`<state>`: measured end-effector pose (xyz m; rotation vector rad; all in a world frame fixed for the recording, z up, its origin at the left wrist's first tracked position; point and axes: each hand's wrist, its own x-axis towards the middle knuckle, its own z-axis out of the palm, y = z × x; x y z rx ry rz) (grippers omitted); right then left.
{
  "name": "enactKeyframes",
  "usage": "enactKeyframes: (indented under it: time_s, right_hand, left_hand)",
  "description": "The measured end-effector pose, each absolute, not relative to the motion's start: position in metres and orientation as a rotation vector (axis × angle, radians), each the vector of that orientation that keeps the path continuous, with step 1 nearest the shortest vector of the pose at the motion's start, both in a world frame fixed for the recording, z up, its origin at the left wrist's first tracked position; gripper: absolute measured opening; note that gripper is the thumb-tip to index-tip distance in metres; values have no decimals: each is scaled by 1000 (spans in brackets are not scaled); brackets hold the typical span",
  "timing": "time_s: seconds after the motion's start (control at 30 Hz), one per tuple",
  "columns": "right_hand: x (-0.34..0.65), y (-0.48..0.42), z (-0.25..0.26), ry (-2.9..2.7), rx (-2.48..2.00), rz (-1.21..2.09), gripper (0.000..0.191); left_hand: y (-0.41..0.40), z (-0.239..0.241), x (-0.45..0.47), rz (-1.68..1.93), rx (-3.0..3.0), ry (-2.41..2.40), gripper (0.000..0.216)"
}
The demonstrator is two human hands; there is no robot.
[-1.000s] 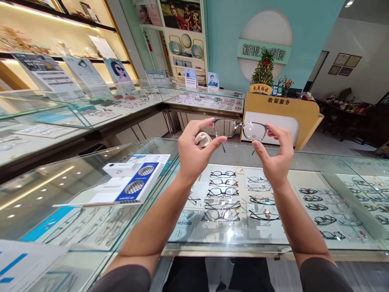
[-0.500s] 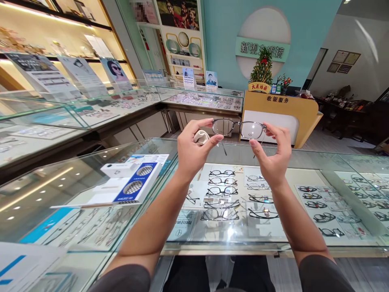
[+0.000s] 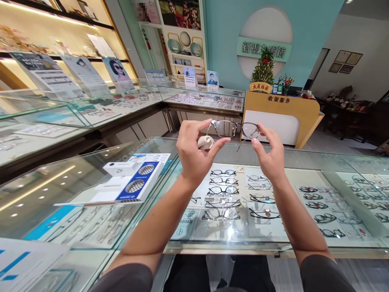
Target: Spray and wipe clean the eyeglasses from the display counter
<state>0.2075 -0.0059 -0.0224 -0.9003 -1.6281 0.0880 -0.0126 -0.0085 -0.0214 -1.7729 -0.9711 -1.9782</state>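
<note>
I hold a pair of dark-framed glasses [image 3: 234, 128] up at chest height above the glass display counter [image 3: 300, 160]. My left hand [image 3: 194, 152] pinches the left lens rim between thumb and forefinger, and a small white cloth [image 3: 206, 142] is tucked in its fingers. My right hand [image 3: 269, 152] grips the right lens rim with fingertips. The glasses' temples hang down and are partly folded. The frame is turned slightly away to the right.
Under the counter glass lie rows of spectacle frames [image 3: 223, 190]. A blue and white box [image 3: 138, 184] and a white box [image 3: 117, 168] sit on the counter to the left. Further display cases [image 3: 206, 99] and a yellow cashier desk [image 3: 281, 113] stand behind.
The glasses have turned and tilted, the right side moving closer in. My left fingers have shifted on the rim and the white cloth now shows more in that hand.
</note>
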Motion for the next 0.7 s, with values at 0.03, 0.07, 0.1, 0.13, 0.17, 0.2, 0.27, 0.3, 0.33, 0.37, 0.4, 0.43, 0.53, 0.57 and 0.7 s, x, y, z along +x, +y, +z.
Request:
enactKeyframes:
  time_s: [0.03, 0.07, 0.1, 0.13, 0.17, 0.2, 0.27, 0.3, 0.33, 0.37, 0.4, 0.43, 0.53, 0.57, 0.7]
  right_hand:
    - [208, -6, -22, -1627, -897, 92, 42]
    - [208, -6, -22, -1627, -895, 94, 42]
    - [208, -6, -22, -1627, -894, 96, 41]
    - [209, -6, -22, -1629, -896, 96, 41]
    - [209, -6, -21, -1631, -898, 95, 41]
    - [209, -6, -21, -1633, -902, 95, 41]
    - [210, -6, -22, -1640, -905, 94, 42]
    - [210, -5, -22, -1645, -906, 90, 42]
    - [210, -5, -22, -1649, -907, 83, 42]
    - [211, -5, -22, -1653, -909, 74, 42]
    - [211, -5, -22, -1654, -911, 66, 42]
    - [210, -5, -22, -1651, -911, 61, 42]
    - [210, -8, -20, -1619, -896, 57, 40]
    - [209, -9, -19, -1605, -886, 48, 39]
    - [207, -16, -14, -1563, -836, -22, 39]
  left_hand:
    - [-9, -22, -12, -1978, -1769, -974, 52]
    - [-9, -21, -12, -1979, -1766, -978, 52]
    - [-9, -21, -11, -1979, -1764, -982, 52]
    - [-9, -21, -11, -1977, -1764, -987, 52]
    - [-9, -21, -11, -1975, -1764, -993, 51]
    - [-9, -21, -11, -1974, -1765, -999, 51]
    - [-8, -22, -11, -1973, -1768, -1005, 52]
    - [-8, -22, -11, -1976, -1769, -1005, 53]
    - [-8, -22, -11, -1979, -1771, -1005, 54]
    - [-8, -23, -11, -1983, -1775, -1001, 54]
    - [-8, -23, -11, -1990, -1780, -992, 54]
    - [-8, -23, -12, -2000, -1789, -980, 54]
    - [-5, -23, -14, -2054, -1838, -977, 52]
    - [-3, -24, -15, -2081, -1866, -1004, 52]
    - [7, -27, -18, -2188, -2018, -1151, 55]
